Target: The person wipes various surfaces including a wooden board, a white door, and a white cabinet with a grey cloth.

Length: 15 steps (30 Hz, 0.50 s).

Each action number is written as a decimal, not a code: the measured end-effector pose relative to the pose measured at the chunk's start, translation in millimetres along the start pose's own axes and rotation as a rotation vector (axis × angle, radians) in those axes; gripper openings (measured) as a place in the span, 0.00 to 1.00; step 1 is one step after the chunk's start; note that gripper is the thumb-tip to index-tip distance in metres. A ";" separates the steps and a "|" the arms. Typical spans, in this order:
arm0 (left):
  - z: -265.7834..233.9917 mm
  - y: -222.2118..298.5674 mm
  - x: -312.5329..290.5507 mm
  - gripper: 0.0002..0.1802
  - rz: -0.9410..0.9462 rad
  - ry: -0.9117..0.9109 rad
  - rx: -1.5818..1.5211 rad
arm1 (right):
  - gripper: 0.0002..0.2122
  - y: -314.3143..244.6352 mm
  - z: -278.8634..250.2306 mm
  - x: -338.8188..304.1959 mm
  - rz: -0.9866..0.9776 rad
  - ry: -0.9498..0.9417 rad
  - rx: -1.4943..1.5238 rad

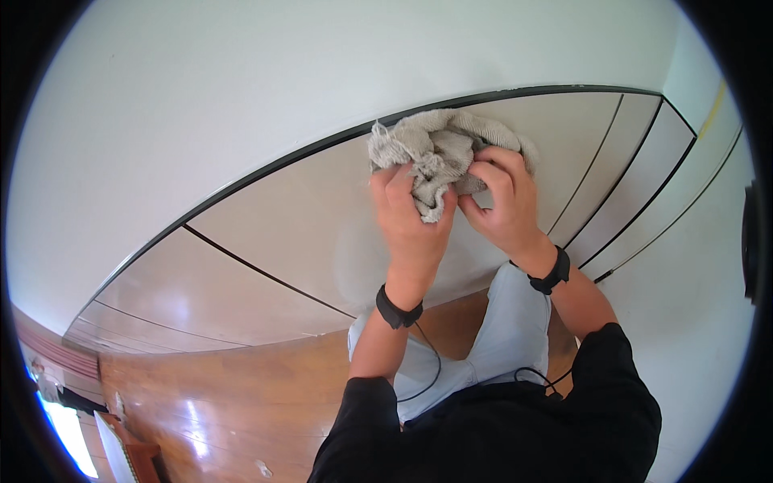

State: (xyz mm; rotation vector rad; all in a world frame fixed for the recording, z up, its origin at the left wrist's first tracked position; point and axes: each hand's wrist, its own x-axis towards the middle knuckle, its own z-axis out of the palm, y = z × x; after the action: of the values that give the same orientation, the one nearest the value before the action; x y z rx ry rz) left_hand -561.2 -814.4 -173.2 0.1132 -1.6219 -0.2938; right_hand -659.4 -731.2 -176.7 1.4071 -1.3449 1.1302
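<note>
Grey crumpled cloth (pixel 439 149), just one, is gripped by two hands (pixel 413 227) (pixel 511 208) wearing two black wristbands (pixel 398 308) (pixel 554 274).

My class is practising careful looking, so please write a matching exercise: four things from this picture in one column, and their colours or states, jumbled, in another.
Things
1. Cloth
2. Trousers
3. Floor
4. Left wristband

Colours or states
A. Glossy brown
B. Bunched up, gripped by the left hand and right hand
C. Black
D. Pale blue

Right pairs: 1-B, 2-D, 3-A, 4-C
</note>
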 end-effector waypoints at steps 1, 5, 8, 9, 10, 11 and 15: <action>-1.9 1.1 -4.8 0.28 -0.059 -0.048 -0.025 | 0.25 -2.5 2.3 0.4 0.097 -0.009 0.033; -23.4 -11.2 -30.7 0.28 -0.159 -0.099 -0.011 | 0.22 -17.5 18.2 -10.2 0.120 -0.136 0.064; -52.4 -21.7 -51.4 0.27 -0.343 -0.191 0.097 | 0.19 -33.1 37.6 -34.7 0.059 -0.261 0.073; -62.1 -24.3 -55.8 0.25 -0.366 -0.178 0.125 | 0.19 -36.9 42.2 -38.9 0.035 -0.269 0.063; -72.2 -26.2 -54.6 0.23 -0.391 -0.148 0.160 | 0.19 -45.6 48.6 -37.6 0.009 -0.250 0.061; -79.7 -31.4 -47.5 0.23 -0.371 -0.125 0.160 | 0.18 -55.3 56.3 -34.3 0.002 -0.217 0.113; -88.6 -20.2 -29.5 0.20 -0.479 0.030 0.186 | 0.22 -68.9 66.7 -10.7 0.008 -0.203 0.266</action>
State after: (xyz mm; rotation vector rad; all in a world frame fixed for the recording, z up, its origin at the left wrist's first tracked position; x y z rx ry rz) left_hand -473.3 -837.2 -202.7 0.6500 -1.5756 -0.5033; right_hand -587.6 -790.6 -201.5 1.7494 -1.3775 1.2322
